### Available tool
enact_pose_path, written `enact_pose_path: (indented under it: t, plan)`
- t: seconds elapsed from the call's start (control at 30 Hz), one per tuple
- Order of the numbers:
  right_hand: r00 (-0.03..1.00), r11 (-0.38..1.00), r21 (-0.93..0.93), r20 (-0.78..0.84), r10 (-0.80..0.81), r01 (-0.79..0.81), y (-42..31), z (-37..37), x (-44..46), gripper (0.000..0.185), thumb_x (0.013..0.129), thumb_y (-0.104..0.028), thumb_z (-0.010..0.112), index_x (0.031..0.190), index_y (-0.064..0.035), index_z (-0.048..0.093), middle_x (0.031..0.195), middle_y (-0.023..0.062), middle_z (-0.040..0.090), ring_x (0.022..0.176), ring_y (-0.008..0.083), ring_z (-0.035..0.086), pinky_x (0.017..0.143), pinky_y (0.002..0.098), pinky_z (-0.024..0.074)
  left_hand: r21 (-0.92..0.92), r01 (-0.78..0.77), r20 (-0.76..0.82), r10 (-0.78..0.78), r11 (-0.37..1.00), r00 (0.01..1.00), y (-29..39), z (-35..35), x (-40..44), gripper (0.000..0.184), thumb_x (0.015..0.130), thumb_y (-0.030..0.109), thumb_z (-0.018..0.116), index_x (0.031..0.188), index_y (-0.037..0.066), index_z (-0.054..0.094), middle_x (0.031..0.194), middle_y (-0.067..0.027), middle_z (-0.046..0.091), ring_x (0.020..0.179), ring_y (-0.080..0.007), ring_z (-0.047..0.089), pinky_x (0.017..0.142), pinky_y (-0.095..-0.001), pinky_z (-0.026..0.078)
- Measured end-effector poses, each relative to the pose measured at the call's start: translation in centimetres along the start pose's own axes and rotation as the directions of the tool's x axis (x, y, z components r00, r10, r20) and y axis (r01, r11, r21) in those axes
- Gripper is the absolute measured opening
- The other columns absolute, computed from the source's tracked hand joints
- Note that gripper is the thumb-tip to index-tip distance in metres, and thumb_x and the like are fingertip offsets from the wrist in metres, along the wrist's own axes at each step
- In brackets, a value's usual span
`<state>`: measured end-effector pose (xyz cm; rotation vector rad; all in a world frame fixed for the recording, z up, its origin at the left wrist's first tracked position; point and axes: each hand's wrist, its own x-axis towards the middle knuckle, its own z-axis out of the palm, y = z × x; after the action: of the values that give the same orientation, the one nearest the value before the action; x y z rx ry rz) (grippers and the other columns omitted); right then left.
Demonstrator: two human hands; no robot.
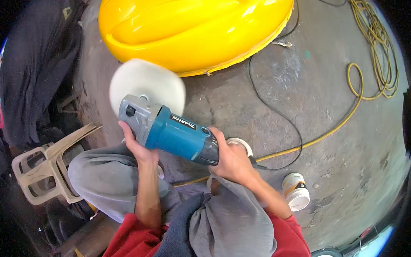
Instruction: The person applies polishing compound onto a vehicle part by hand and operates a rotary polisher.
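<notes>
A teal Makita polisher (178, 134) is held in both hands across my lap. My left hand (140, 146) grips the grey head end, while my right hand (233, 160) is wrapped round the dark rear end. The polisher's white round pad (147, 83) looks blurred along its edge. It overlaps the lower left edge of a glossy yellow moulded shell (197, 29); I cannot tell whether the two touch. Part of a white round rim (244, 143) shows behind my right hand, which hides the rest of it.
A white labelled tub (296, 192) lies on the floor at right. A black cord (277, 112) and a yellow cord (325, 135) run across the concrete, with a coil at upper right. On the left are a beige plastic chair (57, 167) and dark cloth (40, 71).
</notes>
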<state>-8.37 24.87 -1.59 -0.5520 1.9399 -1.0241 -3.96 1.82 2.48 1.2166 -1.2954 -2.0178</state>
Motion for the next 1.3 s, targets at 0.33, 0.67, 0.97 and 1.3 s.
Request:
enact_pose_path:
  t: [0.33, 0.67, 0.97, 1.3]
  plan:
    - [0.88, 0.931, 0.315, -0.368, 0.299, -0.185, 2.8, -8.1, -12.2, 0.095, 0.056, -0.006, 0.084, 0.137, 0.0016, 0.036, 0.117, 0.0197, 0.061, 0.108, 0.03, 0.06, 0.095, 0.0389, 0.0454, 0.466, -0.031, 0.382, -0.17, 0.884, 0.908, -0.7, 16.7, -5.9, 0.04, 0.093, 0.041, 0.061, 0.081, 0.003, 0.064, 0.068, 0.0044, 0.054, 0.064, -0.0043, 0.044, 0.054, -0.0233, 0.033]
    - [0.94, 0.909, 0.323, -0.125, 0.318, -0.264, -0.3, -7.9, -9.9, 0.101, 0.055, -0.01, 0.085, 0.141, -0.007, 0.032, 0.116, 0.0247, 0.06, 0.109, 0.0431, 0.059, 0.091, 0.0435, 0.0469, 0.286, 0.005, 0.186, -0.06, 0.958, 0.981, -1.6, 7.0, -5.0, 0.05, 0.098, 0.042, 0.046, 0.127, 0.002, 0.054, 0.122, -0.0122, 0.062, 0.111, -0.0228, 0.06, 0.098, -0.0385, 0.045]
    - [0.948, 0.951, 0.289, -0.259, 0.187, -0.109, 3.0, -10.5, -11.1, 0.097, 0.058, -0.009, 0.082, 0.141, -0.0102, 0.033, 0.104, 0.0267, 0.065, 0.098, 0.0435, 0.064, 0.087, 0.0457, 0.0501, 0.547, -0.132, 0.29, -0.039, 0.827, 0.956, -2.1, 12.8, -6.0, 0.048, 0.099, 0.04, 0.049, 0.122, -0.001, 0.055, 0.115, -0.0117, 0.061, 0.103, -0.0191, 0.058, 0.091, -0.0337, 0.045]
    - [0.896, 0.892, 0.443, -0.355, 0.266, -0.089, 5.9, -9.2, -11.8, 0.099, 0.052, -0.006, 0.083, 0.139, 0.0008, 0.036, 0.124, 0.0175, 0.058, 0.116, 0.0292, 0.057, 0.1, 0.0372, 0.0419, 0.67, -0.331, 0.424, 0.023, 0.665, 0.905, -2.3, 19.4, -7.1, 0.036, 0.092, 0.031, 0.063, 0.096, -0.005, 0.065, 0.082, 0.0002, 0.062, 0.073, -0.0051, 0.051, 0.064, -0.0229, 0.042]
